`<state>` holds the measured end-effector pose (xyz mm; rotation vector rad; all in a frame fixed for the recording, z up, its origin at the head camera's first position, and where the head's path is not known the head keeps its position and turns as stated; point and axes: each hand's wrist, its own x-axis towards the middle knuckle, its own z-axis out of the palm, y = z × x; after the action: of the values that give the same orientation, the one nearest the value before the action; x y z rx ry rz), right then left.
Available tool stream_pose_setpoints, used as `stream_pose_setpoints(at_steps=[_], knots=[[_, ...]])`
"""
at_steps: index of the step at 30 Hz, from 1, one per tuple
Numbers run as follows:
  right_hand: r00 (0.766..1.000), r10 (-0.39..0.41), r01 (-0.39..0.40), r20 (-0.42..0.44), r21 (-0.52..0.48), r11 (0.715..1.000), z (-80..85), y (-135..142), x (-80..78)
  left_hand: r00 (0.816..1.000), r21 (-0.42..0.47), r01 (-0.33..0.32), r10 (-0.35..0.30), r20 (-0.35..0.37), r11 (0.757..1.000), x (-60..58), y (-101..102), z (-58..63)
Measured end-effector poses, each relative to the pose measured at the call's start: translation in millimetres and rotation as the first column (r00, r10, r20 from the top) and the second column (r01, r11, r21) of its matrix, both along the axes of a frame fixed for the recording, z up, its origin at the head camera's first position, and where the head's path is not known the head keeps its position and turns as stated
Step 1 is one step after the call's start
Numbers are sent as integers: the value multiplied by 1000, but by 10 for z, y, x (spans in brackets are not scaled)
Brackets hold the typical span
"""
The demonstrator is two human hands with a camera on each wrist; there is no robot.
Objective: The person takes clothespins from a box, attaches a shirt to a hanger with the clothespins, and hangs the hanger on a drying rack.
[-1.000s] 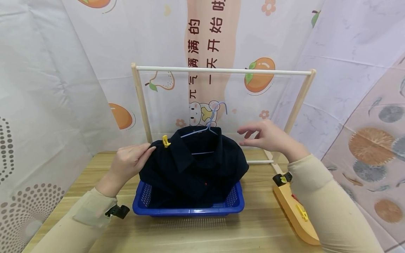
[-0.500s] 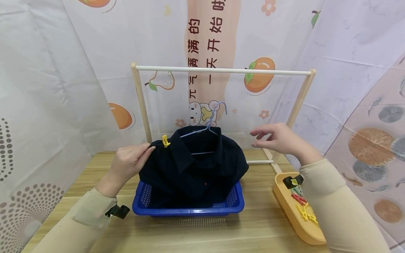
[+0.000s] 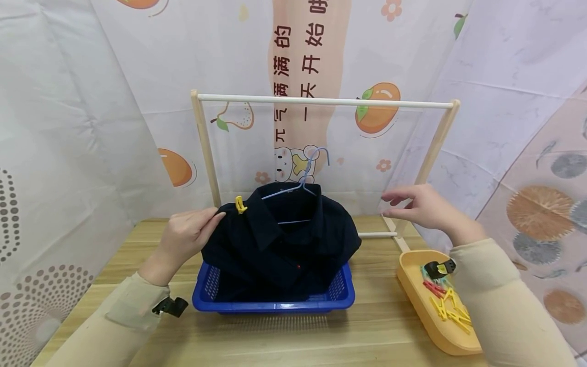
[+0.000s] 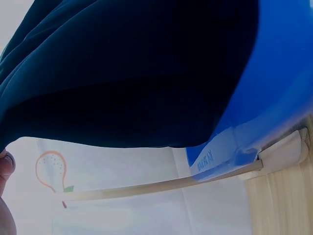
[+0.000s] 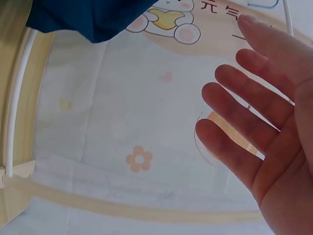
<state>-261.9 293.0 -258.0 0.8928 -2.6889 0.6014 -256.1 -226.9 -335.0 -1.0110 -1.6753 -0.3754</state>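
Printed cloth is hanging behind the counter; the left hand is pinching the dark shirt, the right hand is hovering empty, fingers apart.

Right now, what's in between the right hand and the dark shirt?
Nothing: the head view shows a bare gap between the right hand and the dark collared shirt, with the printed curtain behind it.
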Motion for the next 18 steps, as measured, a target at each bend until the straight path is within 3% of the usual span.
stream_pose_setpoints(at_steps=[10,18], knots=[[998,-57,56,7,37,998,-47,160,25,1000,4,6,-6,-9,1000,-9,-7,2],[998,-57,57,16,52,997,-90,285,38,1000,-3,3,-3,-6,1000,-12,-9,10]])
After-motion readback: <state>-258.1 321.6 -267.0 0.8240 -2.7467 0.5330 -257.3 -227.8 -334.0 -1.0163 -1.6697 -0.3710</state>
